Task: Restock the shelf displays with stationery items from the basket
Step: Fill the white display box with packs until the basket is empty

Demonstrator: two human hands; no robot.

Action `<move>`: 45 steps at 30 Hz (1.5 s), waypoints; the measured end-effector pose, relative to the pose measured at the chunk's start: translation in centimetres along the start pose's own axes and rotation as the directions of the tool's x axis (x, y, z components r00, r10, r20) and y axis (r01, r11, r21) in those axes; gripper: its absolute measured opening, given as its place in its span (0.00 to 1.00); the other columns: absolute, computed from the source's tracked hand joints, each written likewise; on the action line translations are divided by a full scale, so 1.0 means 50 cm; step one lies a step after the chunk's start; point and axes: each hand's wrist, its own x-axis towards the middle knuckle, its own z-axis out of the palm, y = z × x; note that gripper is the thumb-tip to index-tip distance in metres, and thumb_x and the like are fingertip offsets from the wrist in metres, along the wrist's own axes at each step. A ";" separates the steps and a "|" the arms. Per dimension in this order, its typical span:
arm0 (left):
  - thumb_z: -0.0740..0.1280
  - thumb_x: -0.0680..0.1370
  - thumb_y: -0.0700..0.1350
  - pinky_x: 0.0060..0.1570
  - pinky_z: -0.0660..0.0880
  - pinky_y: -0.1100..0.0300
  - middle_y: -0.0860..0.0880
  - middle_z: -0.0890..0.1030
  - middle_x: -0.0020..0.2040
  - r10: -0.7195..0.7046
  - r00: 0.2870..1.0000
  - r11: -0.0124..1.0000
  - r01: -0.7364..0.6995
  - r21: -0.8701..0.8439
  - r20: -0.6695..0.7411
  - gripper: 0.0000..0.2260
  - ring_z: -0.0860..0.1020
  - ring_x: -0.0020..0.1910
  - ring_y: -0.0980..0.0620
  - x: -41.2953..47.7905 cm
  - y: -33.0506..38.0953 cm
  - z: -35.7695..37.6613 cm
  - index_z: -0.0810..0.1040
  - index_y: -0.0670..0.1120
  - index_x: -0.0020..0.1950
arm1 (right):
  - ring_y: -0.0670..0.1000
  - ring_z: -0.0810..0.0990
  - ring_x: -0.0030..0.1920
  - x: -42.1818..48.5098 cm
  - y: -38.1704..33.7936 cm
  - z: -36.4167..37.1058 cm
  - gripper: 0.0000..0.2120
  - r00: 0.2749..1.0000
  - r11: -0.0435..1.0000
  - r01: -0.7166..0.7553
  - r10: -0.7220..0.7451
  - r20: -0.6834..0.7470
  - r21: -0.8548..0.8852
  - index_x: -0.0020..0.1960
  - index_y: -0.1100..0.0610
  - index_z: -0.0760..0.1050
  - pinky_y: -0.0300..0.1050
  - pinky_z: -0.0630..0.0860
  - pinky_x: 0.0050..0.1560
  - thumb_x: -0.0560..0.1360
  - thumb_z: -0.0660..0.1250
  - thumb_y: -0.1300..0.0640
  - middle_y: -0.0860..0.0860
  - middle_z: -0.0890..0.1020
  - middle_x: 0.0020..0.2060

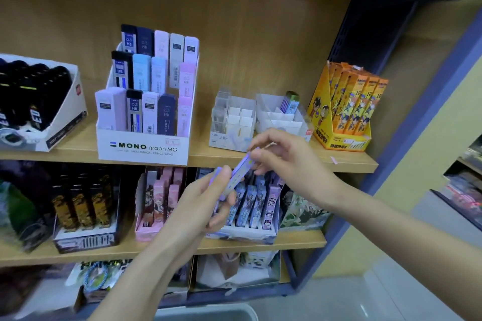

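Note:
My left hand [208, 198] grips a small stack of purple lead cases [236, 180] in front of the shelves. My right hand [284, 156] pinches the top end of one of these cases near the upper shelf's front edge. Just behind the hands on the upper shelf stand two white divided display boxes: one [229, 135] with clear cases at its left, the other [276, 117] holding a few purple and blue cases [290, 103] at its back. The grey basket's rim [208, 314] shows at the bottom of the view.
The upper shelf also carries a black-item display [39, 101], a white MONO lead display [146, 101] and an orange cartoon pencil box [347, 109]. The lower shelf [300, 241] holds several displays of cartoon-print cases. A blue shelf frame [407, 138] stands at the right.

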 end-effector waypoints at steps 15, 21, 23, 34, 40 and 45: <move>0.60 0.80 0.42 0.20 0.60 0.70 0.54 0.73 0.25 0.015 0.979 0.996 0.004 0.091 -0.204 0.04 0.62 0.18 0.58 0.002 0.006 -0.017 0.66 0.42 0.50 | 0.44 0.80 0.35 0.017 -0.015 -0.073 0.07 0.930 0.965 0.021 -0.115 -0.348 -0.263 0.50 0.54 0.77 0.34 0.77 0.40 0.79 0.62 0.63 0.49 0.81 0.38; 0.57 0.81 0.41 0.19 0.60 0.68 0.54 0.74 0.25 0.040 0.979 0.990 -0.012 0.138 -0.200 0.06 0.64 0.19 0.57 0.005 0.005 -0.012 0.66 0.42 0.45 | 0.55 0.76 0.49 0.122 0.050 -0.203 0.10 0.880 0.578 -0.059 -0.355 -0.316 -0.814 0.56 0.61 0.76 0.46 0.72 0.48 0.81 0.58 0.62 0.53 0.76 0.49; 0.58 0.81 0.43 0.19 0.60 0.68 0.54 0.74 0.24 0.066 0.980 0.984 -0.033 0.174 -0.185 0.07 0.64 0.18 0.58 0.001 0.007 -0.010 0.68 0.41 0.45 | 0.56 0.76 0.51 0.146 0.065 -0.213 0.10 0.904 0.531 -0.074 -0.322 -0.282 -0.844 0.56 0.60 0.76 0.50 0.72 0.49 0.81 0.58 0.61 0.55 0.77 0.50; 0.60 0.80 0.46 0.20 0.59 0.69 0.52 0.76 0.33 0.156 0.982 0.975 -0.136 0.175 -0.106 0.05 0.62 0.21 0.56 0.016 -0.014 -0.012 0.75 0.47 0.46 | 0.56 0.79 0.47 0.216 0.084 -0.208 0.06 0.970 0.553 -0.122 -0.110 -0.218 -0.824 0.54 0.60 0.73 0.54 0.76 0.48 0.76 0.65 0.62 0.56 0.79 0.51; 0.54 0.83 0.44 0.18 0.57 0.68 0.48 0.77 0.32 -0.043 0.984 0.999 0.046 0.011 -0.172 0.10 0.61 0.20 0.55 0.039 -0.020 0.003 0.68 0.44 0.43 | 0.58 0.76 0.53 0.212 0.097 -0.196 0.12 0.943 0.400 -0.105 -0.251 -0.219 -0.911 0.60 0.61 0.75 0.51 0.74 0.46 0.77 0.65 0.61 0.57 0.74 0.54; 0.59 0.81 0.42 0.28 0.65 0.69 0.47 0.75 0.39 0.045 0.985 0.997 -0.033 0.075 -0.167 0.06 0.68 0.27 0.57 0.028 -0.016 0.008 0.70 0.45 0.44 | 0.50 0.76 0.43 0.130 0.039 -0.110 0.08 0.900 0.685 0.047 -0.344 -0.266 -0.727 0.52 0.58 0.77 0.45 0.73 0.46 0.80 0.59 0.57 0.51 0.77 0.46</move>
